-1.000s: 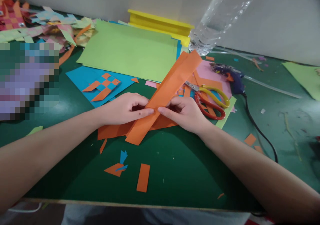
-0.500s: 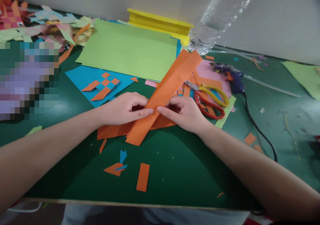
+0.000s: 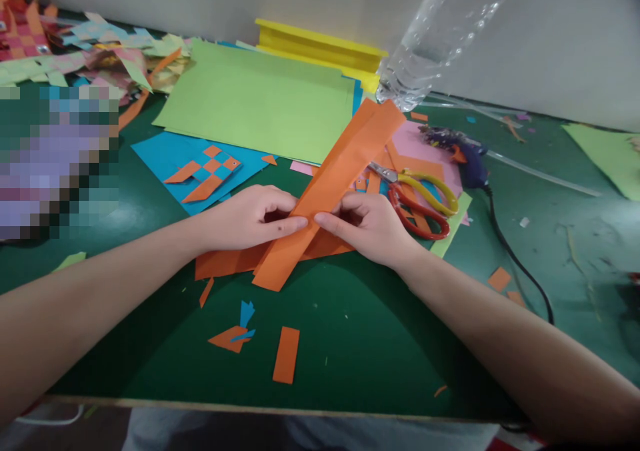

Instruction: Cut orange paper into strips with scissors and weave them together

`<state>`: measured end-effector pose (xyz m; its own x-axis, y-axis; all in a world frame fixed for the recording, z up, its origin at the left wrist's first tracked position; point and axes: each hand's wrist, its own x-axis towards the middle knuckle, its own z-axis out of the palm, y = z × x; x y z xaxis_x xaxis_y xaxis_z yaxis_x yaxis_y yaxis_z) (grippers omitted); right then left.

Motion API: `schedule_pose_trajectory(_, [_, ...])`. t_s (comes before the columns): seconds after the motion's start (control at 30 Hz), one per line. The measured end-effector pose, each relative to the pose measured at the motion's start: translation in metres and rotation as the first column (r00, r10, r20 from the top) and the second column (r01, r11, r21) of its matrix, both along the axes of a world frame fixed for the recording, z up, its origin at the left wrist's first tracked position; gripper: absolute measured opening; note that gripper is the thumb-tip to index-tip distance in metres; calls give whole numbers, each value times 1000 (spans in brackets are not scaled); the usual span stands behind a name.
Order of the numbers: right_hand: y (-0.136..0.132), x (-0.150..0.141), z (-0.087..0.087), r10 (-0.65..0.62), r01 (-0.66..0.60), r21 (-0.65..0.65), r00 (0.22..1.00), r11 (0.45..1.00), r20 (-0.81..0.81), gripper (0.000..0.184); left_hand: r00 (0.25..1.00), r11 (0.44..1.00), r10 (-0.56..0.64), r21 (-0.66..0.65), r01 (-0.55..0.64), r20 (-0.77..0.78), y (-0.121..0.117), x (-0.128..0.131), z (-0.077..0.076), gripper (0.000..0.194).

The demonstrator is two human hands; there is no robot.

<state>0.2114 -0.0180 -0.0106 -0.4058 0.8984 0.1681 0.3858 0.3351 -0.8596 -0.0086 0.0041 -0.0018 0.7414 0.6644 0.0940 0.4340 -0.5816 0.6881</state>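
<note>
A folded orange paper strip (image 3: 345,161) slants from lower left to upper right between my hands, above the green table. My left hand (image 3: 255,217) pinches its left edge, thumb on top and fingers behind. From the other side my right hand (image 3: 370,227) pinches it too, the two thumbs nearly meeting. Behind the strip lies another piece of orange paper (image 3: 225,264), partly covered by it. Right of the strip rest scissors (image 3: 425,197) with one yellow and one red handle. A woven orange and blue paper fish (image 3: 210,171) lies on blue paper (image 3: 155,154).
Green paper sheets (image 3: 260,97) lie at the back, before a yellow folded piece (image 3: 320,51) and a clear plastic bottle (image 3: 435,44). A glue gun (image 3: 470,161) with a black cord is at right. Paper scraps (image 3: 287,355) lie in front; woven strips (image 3: 110,51) pile up back left.
</note>
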Motion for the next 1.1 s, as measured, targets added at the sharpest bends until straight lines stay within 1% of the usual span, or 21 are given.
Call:
schedule_pose_trajectory(0.3, [0,0,0,-15,14,-53,1000,999,-10,40,1000,1000,-2,-10,2,19,0,0,1,41])
schedule_pose_trajectory(0.5, [0,0,0,-40,40,-54,999,998,4,36,999,999,-31,-41,33,38,1,-1,0,40])
schedule_pose_trajectory(0.63, [0,0,0,-52,52,-49,999,997,-4,36,1000,999,0,-34,1,19,0,-1,0,41])
schedule_pose_trajectory(0.73, [-1,0,0,-40,39,-52,999,998,-18,35,1000,999,16,-37,-16,6,0,0,1,42])
schedule_pose_trajectory(0.9, [-1,2,-1,36,-43,-111,998,993,-59,28,1000,998,26,-50,-26,-11,-1,1,3,40])
schedule_pose_trajectory(1.0, [0,1,0,33,-39,-96,998,995,-56,27,999,998,28,-62,-30,-20,0,0,3,40])
schedule_pose_trajectory(1.1, [0,1,0,2,-4,-65,999,998,-32,32,999,997,25,-70,-26,-21,0,-1,2,39])
